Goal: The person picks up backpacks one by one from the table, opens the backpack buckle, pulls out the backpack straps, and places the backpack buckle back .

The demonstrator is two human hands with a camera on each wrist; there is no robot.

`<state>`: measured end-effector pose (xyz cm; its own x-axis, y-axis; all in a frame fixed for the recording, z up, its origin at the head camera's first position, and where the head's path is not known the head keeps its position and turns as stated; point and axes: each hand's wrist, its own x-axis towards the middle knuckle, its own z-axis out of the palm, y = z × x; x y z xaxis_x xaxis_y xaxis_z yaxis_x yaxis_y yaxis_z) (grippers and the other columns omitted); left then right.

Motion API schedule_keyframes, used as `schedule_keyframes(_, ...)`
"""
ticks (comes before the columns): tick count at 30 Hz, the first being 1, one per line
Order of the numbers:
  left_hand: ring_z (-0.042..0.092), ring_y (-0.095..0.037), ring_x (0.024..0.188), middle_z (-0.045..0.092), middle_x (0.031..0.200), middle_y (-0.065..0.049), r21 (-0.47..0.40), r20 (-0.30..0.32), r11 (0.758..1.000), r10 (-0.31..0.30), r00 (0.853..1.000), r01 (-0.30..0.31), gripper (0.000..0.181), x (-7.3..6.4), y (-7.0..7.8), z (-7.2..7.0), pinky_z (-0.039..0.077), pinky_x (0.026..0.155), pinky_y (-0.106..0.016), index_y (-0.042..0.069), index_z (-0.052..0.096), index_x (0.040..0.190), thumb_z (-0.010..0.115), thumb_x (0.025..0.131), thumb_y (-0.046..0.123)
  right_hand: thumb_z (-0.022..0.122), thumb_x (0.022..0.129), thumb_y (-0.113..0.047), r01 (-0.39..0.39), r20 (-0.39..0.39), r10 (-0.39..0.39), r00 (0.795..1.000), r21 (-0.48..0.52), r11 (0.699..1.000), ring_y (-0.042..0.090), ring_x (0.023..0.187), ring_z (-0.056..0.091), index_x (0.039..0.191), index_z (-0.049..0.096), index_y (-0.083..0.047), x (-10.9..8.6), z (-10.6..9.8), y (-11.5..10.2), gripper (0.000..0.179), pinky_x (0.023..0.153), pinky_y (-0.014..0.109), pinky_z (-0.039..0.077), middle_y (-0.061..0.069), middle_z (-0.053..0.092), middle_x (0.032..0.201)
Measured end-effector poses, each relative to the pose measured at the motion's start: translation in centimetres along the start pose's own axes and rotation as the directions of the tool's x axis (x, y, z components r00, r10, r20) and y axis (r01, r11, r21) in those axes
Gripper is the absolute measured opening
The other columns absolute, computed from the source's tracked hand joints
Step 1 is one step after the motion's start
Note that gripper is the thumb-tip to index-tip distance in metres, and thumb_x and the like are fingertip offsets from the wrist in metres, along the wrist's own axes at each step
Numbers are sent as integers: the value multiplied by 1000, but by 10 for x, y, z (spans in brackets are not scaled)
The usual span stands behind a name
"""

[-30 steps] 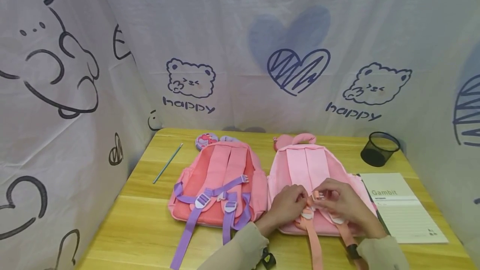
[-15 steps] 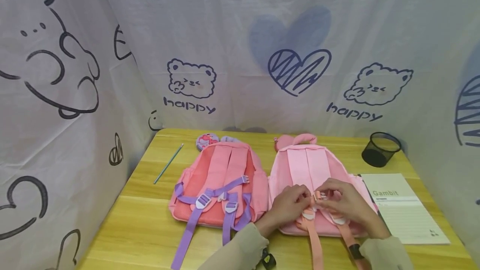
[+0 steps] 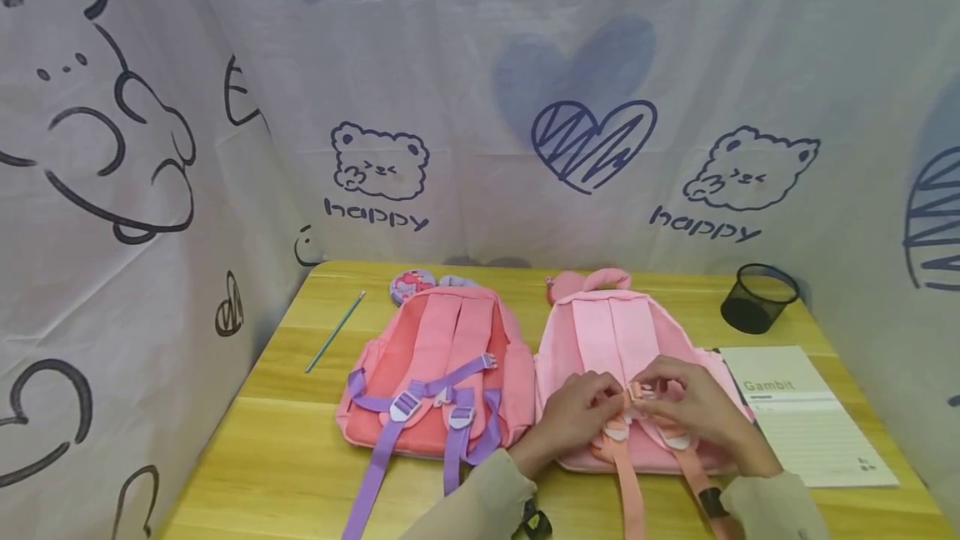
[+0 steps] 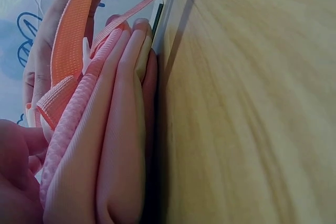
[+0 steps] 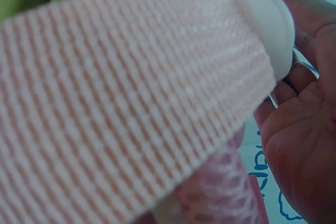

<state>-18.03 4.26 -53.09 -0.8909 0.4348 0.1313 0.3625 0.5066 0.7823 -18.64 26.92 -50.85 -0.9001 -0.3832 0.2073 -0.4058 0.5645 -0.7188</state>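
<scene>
A light pink backpack (image 3: 633, 323) lies with its shoulder straps facing up, and both hands work low on it. My left hand (image 3: 572, 413) pinches the left part of a small orange chest-strap buckle (image 3: 637, 392). From the other side, my right hand (image 3: 697, 402) pinches its right part, the fingers partly hiding it. Two orange webbing straps (image 3: 628, 482) run from white sliders toward the table's front. Filling much of the right wrist view is one such strap (image 5: 131, 93), threaded through a white slider (image 5: 273, 30) beside the palm. The left wrist view shows the backpack's padded side edge (image 4: 121, 129).
Left of it lies a coral backpack (image 3: 401, 340) with purple straps. A pencil (image 3: 335, 332) is at the far left, a black mesh pen cup (image 3: 759, 298) at the back right, and a notebook (image 3: 817, 432) under the right side. A printed curtain (image 3: 465, 107) surrounds the table.
My left fingertips have shifted slightly right, closer to the right hand at the buckle. The right hand stays nearly in place, and both backpacks lie as before.
</scene>
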Motion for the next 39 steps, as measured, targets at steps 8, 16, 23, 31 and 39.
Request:
schedule_keyframes(8, 44, -2, 77, 57, 81, 11, 6, 3, 1000, -18, 1000, 18, 10, -1, 2, -2, 37, 67, -21, 23, 71, 93, 63, 98, 27, 87, 84, -26, -24, 7, 24, 1000, -1, 1000, 9, 87, 58, 107, 78, -19, -1, -2, -2, 25, 80, 26, 47, -12, 68, 91)
schedule_keyframes(16, 46, -1, 79, 57, 83, 13, -32, 3, 999, -37, 999, 37, 10, 0, -1, 0, 38, 69, -21, 25, 69, 93, 62, 98, 30, 85, 86, -30, -49, 13, 50, 999, -7, 999, 9, 88, 58, 108, 78, -20, 1, -2, -4, 25, 81, 26, 46, -12, 68, 92)
schedule_keyframes(23, 47, -2, 80, 58, 85, 11, -69, -5, 997, -27, 1000, 27, 18, 0, -2, -1, 39, 70, -23, 26, 67, 95, 58, 103, 39, 85, 87, -29, -38, -2, 38, 999, -10, 999, 9, 88, 59, 107, 78, -20, 2, -3, -7, 23, 81, 27, 47, -12, 69, 92)
schedule_keyframes(31, 46, -1, 78, 57, 82, 10, -43, -10, 999, -22, 1000, 21, 13, 0, 0, -1, 38, 69, -21, 22, 66, 91, 61, 102, 28, 85, 87, -28, -32, 11, 32, 999, 8, 999, 9, 89, 59, 106, 77, -24, 2, -3, -3, 20, 83, 27, 47, -12, 70, 93)
schedule_keyframes(39, 47, 0, 77, 58, 82, 10, -84, -18, 996, -21, 1000, 20, 14, -1, 0, -2, 39, 69, -20, 21, 67, 92, 60, 101, 29, 83, 89, -30, -60, 17, 60, 998, 12, 998, 10, 91, 59, 110, 77, -22, 3, -2, -4, 24, 85, 29, 48, -11, 70, 95)
